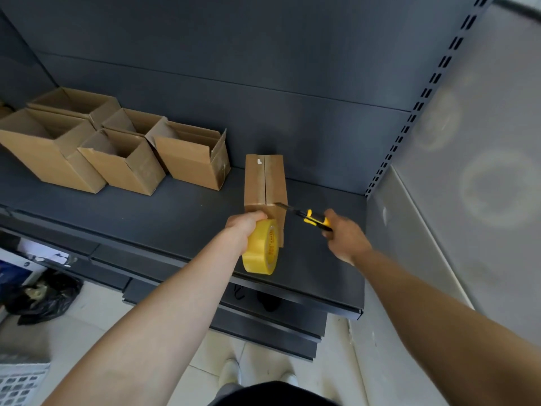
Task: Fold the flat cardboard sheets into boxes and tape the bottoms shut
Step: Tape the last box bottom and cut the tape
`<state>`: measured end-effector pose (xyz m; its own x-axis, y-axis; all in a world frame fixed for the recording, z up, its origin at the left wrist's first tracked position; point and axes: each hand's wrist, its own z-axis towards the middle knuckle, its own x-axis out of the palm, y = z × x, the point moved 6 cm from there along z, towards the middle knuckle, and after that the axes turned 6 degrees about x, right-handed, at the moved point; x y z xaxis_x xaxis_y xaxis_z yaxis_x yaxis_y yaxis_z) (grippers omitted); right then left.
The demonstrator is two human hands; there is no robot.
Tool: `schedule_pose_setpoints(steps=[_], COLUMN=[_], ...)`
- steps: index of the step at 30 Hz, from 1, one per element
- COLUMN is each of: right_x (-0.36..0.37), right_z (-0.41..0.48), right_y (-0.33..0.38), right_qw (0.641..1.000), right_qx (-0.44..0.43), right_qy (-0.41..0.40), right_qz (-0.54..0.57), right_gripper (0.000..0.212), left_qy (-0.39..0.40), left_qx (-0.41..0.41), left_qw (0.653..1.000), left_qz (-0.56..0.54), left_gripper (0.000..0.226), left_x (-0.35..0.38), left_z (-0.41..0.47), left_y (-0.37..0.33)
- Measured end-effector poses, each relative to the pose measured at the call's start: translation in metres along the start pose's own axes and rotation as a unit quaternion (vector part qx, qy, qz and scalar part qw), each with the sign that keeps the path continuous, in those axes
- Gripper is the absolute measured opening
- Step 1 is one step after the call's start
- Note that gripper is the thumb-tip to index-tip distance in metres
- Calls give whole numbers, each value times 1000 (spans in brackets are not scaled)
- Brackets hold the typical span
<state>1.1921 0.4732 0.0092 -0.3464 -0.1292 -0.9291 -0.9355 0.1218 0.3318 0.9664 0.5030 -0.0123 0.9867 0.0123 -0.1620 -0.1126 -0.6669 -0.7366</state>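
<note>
Because the box (265,183) sits bottom-up on the shelf (190,218), its flaps face up for taping; the left hand (244,227) grips the tape (260,253) at the near edge, likely to pull the strip tight; the right hand (345,238) holds the knife (313,219), blade at that edge, ready to cut; the clear strip is hard to see; left fingers hide behind the tape; other boxes (123,159) stand open at left.

open boxes (117,148) left of taped box (265,180)

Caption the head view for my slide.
Left hand holds tape roll at taped box; right hand puts knife to its near edge.
</note>
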Motion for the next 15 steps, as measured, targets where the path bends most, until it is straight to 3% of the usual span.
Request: schedule_pose_setpoints(steps=[4,15], right_x=[15,27], right_z=[3,14], right_y=[14,37], right_qw=[995,986], right_qx=[2,22], right_qy=[12,12], right_qz=[-96,-165], right_gripper=[25,36], left_qy=[11,44], left_qx=[2,6], left_qw=[1000,999], left_qz=[-2,-24], left_gripper=[47,33], left_x=[-6,-18], left_z=[-2,5], left_y=[-3,1])
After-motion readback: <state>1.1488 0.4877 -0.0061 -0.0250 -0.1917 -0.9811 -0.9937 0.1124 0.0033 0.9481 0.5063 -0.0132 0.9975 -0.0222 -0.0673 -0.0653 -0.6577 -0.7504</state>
